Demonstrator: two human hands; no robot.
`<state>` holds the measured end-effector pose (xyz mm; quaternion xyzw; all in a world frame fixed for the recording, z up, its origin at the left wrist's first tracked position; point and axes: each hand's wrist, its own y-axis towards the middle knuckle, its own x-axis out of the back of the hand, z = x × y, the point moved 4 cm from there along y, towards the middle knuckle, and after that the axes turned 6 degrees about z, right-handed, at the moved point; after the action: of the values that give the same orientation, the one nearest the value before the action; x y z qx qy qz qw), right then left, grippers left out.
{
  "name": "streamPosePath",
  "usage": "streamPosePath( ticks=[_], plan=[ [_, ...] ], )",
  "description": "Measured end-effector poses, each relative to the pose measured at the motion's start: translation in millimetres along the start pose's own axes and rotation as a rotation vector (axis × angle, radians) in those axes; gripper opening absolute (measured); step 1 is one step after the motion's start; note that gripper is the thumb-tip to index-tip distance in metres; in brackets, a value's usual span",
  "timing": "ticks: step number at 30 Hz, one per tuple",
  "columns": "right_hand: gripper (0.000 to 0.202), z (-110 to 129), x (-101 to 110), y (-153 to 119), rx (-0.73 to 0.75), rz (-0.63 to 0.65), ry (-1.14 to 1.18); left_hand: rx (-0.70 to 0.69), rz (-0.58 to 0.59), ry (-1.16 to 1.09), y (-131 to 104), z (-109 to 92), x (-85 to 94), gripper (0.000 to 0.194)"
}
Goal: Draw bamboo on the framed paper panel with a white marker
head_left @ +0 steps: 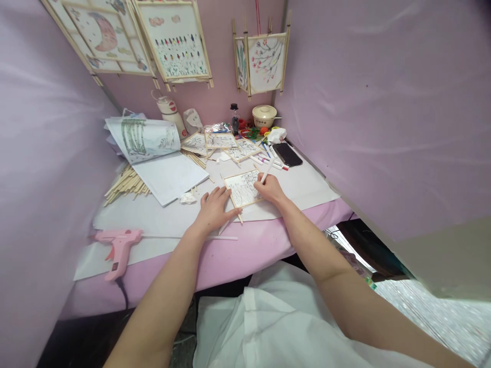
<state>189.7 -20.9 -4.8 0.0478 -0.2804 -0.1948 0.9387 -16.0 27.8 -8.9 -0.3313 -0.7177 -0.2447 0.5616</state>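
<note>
A small white panel (238, 190) framed with thin wooden sticks lies flat near the table's front edge, with dark line drawing on it. My right hand (271, 189) is closed around a white marker pen (267, 171) over the panel's right side; its tip is hidden by my fingers. My left hand (215, 208) lies flat with fingers spread, its fingertips and thumb at the panel's left and lower-left edge. Several more framed drawings (220, 141) lie behind, partly overlapping.
Loose markers (258, 160) and a black phone (287, 154) lie to the right. Left are an open sketch pad (169, 176), wooden sticks (126, 184) and a pink glue gun (119, 250). A bottle (235, 120) and lidded bowl (264, 116) stand behind, below hanging lanterns (266, 64).
</note>
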Motion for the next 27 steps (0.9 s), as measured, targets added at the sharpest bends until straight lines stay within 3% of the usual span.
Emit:
streamPosePath(
  ticks=[13, 27],
  plan=[
    [0.014, 1.0, -3.6, -1.2, 0.045, 0.09, 0.042, 0.001, 0.004, -0.007, -0.7, -1.6, 1.9, 0.072],
    [0.01, 5.2, 1.4, -1.2, 0.083, -0.075, 0.113, -0.007, -0.004, -0.011, 0.7, 0.0, -0.2, 0.074]
  ],
)
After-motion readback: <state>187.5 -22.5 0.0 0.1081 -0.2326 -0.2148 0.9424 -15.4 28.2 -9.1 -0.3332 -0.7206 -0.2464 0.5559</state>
